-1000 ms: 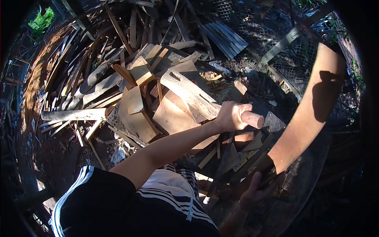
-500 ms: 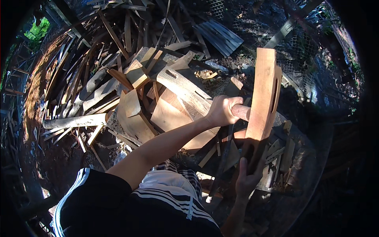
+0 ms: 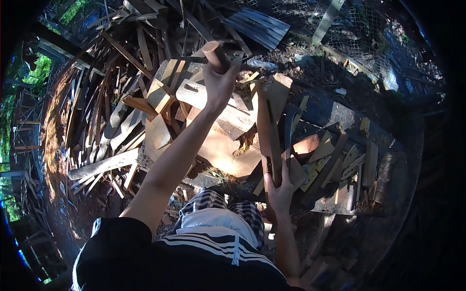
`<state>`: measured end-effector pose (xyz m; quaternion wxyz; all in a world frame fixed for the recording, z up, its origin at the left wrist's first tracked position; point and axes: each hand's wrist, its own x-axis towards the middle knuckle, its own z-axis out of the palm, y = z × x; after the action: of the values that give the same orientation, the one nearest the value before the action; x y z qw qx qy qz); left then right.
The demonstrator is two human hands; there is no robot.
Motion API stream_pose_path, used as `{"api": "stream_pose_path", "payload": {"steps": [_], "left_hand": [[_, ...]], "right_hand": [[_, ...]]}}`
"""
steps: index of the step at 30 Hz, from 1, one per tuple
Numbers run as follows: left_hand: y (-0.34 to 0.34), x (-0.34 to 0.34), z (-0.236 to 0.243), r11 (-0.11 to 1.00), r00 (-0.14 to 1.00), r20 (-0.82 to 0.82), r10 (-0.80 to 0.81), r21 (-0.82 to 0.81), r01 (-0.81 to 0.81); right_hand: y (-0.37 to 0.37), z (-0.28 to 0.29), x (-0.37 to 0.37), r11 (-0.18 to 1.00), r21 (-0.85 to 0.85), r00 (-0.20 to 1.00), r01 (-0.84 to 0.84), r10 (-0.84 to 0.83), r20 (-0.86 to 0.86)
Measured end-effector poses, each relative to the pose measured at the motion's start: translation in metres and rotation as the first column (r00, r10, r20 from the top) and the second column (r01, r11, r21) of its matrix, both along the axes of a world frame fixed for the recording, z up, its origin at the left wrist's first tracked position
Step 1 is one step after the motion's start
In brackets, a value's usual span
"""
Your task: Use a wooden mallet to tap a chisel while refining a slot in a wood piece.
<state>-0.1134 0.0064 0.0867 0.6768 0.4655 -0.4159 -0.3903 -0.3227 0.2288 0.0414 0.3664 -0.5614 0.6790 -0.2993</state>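
My left hand (image 3: 223,87) is raised over the work spot, wrapped round a thick round wooden stick (image 3: 217,57). One cut end of the stick points up and away; its other end is hidden behind the hand. My right hand (image 3: 280,191) grips the lower part of a slotted wooden board (image 3: 268,131), which stands tilted, its top leaning slightly left. Long narrow slots show along the board's side. Beyond and left of it lies a paler slotted plank (image 3: 196,96) across a broad wooden block (image 3: 223,155). A thin curved dark strip (image 3: 289,128) is just right of the board.
Split wood and offcuts (image 3: 92,106) are heaped at the left. Several short offcuts (image 3: 335,160) lie on a dark surface at the right. A corrugated metal sheet (image 3: 257,28) and wire mesh (image 3: 361,26) are at the back. Checked cloth (image 3: 206,203) covers my legs.
My left hand has swung up and left with the stick, away from the slotted board. The board has dropped lower and moved left, with my right hand still on it.
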Motion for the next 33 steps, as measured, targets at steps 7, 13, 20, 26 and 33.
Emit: {"api": "stream_pose_path", "payload": {"steps": [7,13,20,26,33], "left_hand": [[-0.003,0.003,0.021,0.996,0.997,-0.08,0.011,-0.088,-0.018],[-0.008,-0.022,0.001,0.979,0.989,0.107,-0.102,-0.166,0.119],[-0.008,-0.036,-0.006,0.988,0.974,0.227,-0.014,-0.145,0.048],[-0.008,-0.044,-0.013,0.96,0.916,0.376,0.141,-0.279,-0.033],[0.002,-0.052,-0.003,0.986,0.976,0.189,-0.111,-0.102,0.132]], "right_hand": [[0.0,-0.014,0.002,0.998,-0.056,0.999,0.033,-0.033,0.007],[0.001,-0.002,-0.001,0.976,0.195,0.988,0.101,-0.122,0.098],[0.011,-0.021,-0.012,0.992,0.019,0.98,0.123,-0.125,0.157],[0.014,-0.019,-0.012,0.991,0.04,0.978,0.125,-0.13,0.161],[-0.027,0.077,-0.017,0.978,-0.157,0.979,0.139,-0.113,0.168]]}}
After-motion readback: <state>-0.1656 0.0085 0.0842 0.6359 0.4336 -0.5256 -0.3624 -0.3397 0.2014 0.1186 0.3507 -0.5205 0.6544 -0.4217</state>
